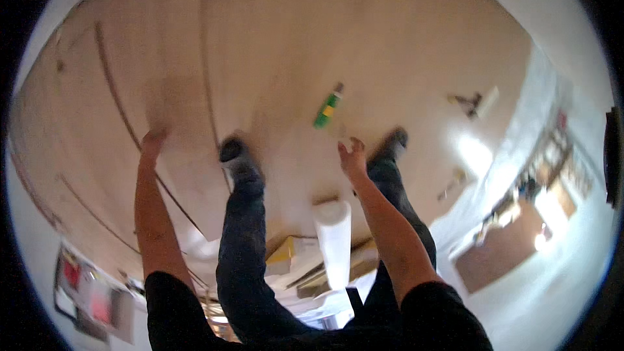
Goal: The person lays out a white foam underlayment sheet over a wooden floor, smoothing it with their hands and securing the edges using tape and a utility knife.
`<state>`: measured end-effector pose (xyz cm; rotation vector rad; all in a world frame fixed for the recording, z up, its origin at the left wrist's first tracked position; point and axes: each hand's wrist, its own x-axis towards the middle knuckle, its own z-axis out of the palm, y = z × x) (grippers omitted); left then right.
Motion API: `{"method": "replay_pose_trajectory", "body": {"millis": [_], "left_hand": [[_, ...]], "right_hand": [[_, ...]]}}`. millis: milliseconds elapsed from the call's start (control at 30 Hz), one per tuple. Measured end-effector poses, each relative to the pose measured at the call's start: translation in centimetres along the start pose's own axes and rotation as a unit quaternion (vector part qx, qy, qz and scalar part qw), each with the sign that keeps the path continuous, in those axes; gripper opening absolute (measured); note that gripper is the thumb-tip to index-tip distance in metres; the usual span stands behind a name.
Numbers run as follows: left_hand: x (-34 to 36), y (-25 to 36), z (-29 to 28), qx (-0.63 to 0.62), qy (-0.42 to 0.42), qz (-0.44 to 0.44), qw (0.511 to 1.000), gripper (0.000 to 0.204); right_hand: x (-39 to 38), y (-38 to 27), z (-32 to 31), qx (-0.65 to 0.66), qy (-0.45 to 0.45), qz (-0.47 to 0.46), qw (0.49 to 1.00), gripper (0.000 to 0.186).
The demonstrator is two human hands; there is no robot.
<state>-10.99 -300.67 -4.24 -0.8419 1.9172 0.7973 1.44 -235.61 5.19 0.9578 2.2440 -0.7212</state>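
Note:
My left hand [155, 140] is over a long light-brown board [179, 32] with dark seams along its sides. Motion smears its fingers, and I cannot tell whether it presses on the board. My right hand [353, 157] hangs between my legs with its fingers apart and nothing in them. Nearest to it lies a green bottle-like object [327, 112] with a yellow patch and a narrow darker tip. This object rests on the wide brown surface [286, 32], apart from the hand.
My dark-shod feet stand on the same surface. A white roll [334, 234] is close behind my right hand. To the right lie a blurred dark tool with a pale block [478, 103] and a smaller item [455, 183]. White sheeting [513, 136] edges the right side.

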Motion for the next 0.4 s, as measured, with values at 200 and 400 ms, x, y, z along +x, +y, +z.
{"method": "replay_pose_trajectory", "body": {"millis": [200, 400], "left_hand": [[-11.3, 3.7, 4.2, 0.142, 0.071, 0.124, 0.979, 0.048], [-33.4, 20.9, 8.7, 0.14, 0.148, 0.207, 0.957, 0.058]], "right_hand": [[-12.5, 9.0, -11.6, -0.004, 0.029, 0.028, 0.999, 0.049], [-25.6, 9.3, -25.0, 0.134, 0.064, 0.024, 0.989, 0.042]]}}
